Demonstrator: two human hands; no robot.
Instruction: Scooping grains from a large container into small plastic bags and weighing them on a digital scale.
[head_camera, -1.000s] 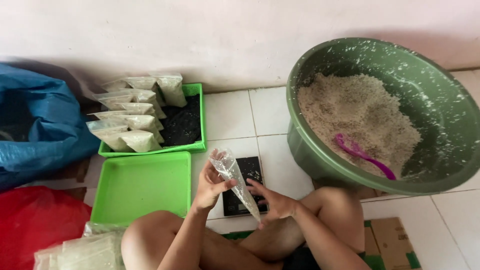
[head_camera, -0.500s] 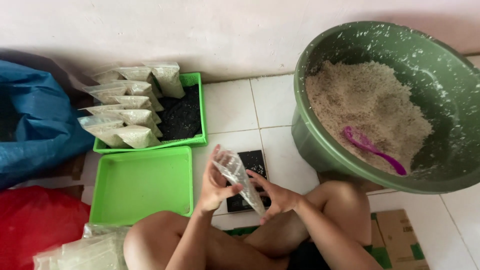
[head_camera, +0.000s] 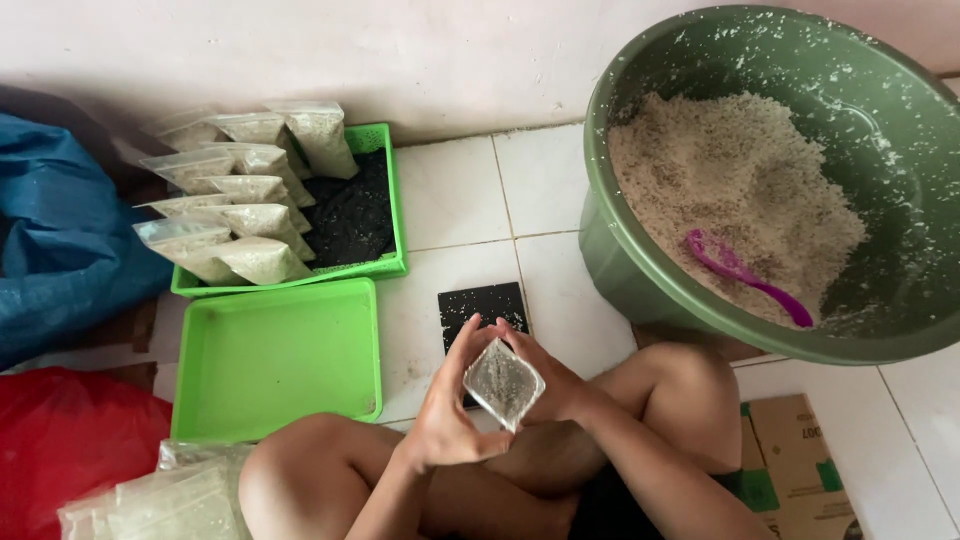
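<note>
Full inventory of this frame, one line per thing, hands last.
small plastic bag: one, clear, held open between both hands
basin: one, green, upper right, holds pale grain
scoop: one, purple, lying on the grain
upper tray: one, green, left, dark inside
filled bags: about ten, clear with pale grain, stacked in upper tray
lower tray: one, green, nothing in it
black slab: one, on the tiles ahead of the hands
blue sack: one, far left
red sack: one, lower left
cardboard: one, brown, lower right
left hand: grips bag
right hand: grips bag
</note>
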